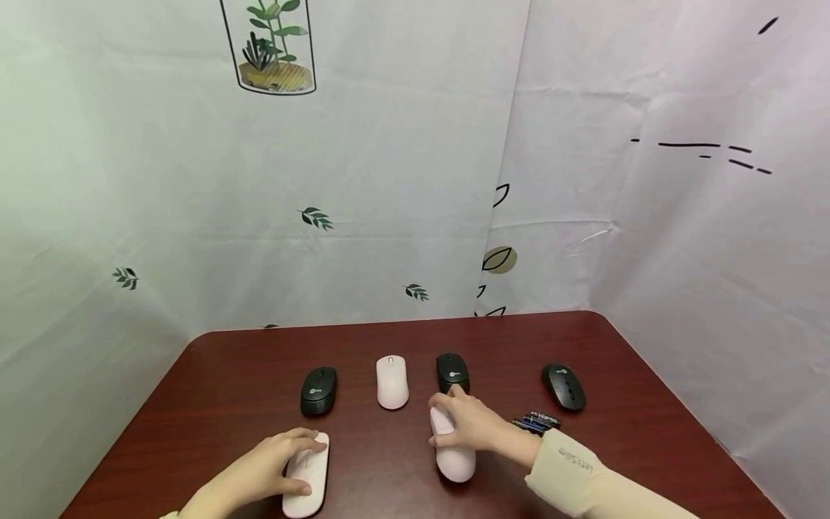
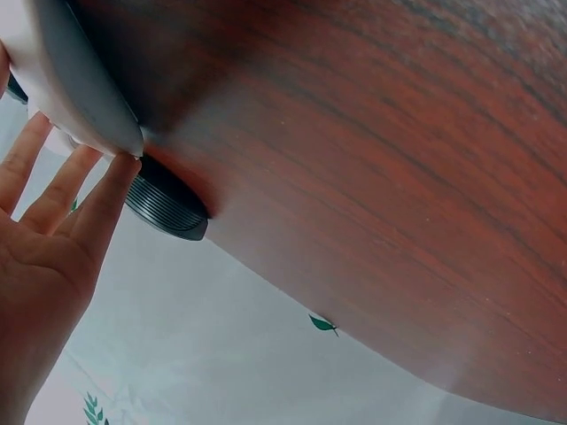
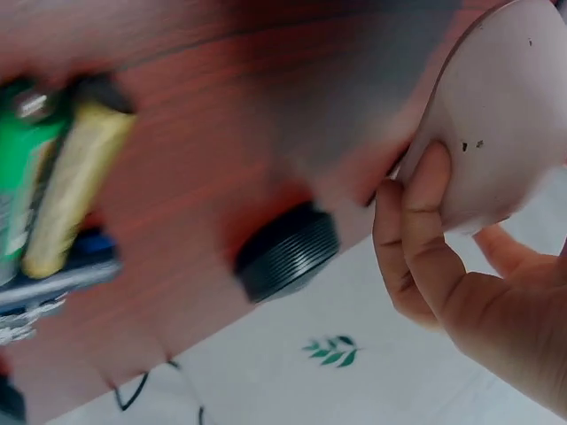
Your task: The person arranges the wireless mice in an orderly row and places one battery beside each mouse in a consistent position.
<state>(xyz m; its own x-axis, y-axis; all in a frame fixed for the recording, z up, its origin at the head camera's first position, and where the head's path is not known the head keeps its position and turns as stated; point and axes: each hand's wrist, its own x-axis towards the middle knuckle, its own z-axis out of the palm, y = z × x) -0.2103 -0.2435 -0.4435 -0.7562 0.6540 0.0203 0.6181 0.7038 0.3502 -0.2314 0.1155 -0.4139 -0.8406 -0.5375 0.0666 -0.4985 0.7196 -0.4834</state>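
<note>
On the left, my left hand (image 1: 266, 465) grips a flat white computer mouse (image 1: 309, 472) by its sides, thumb at the near part and fingers at the far end. In the left wrist view, the fingers (image 2: 106, 208) meet the end of that mouse (image 2: 75, 75). To the right, my right hand (image 1: 480, 427) holds a pale pink computer mouse (image 1: 456, 465) between thumb and fingers. The right wrist view has fingers (image 3: 423, 199) bent against the side of the pink mouse (image 3: 505, 106). Whether either mouse touches the table cannot be told.
Along the back of the dark red table (image 1: 246, 360) lie a black mouse (image 1: 318, 391), a light pink mouse (image 1: 392, 382), another black mouse (image 1: 452, 370) just beyond my right hand, and a third black one (image 1: 564, 387) at right. Several batteries (image 1: 535, 422) lie by the right forearm. A patterned white curtain (image 1: 389, 158) hangs behind.
</note>
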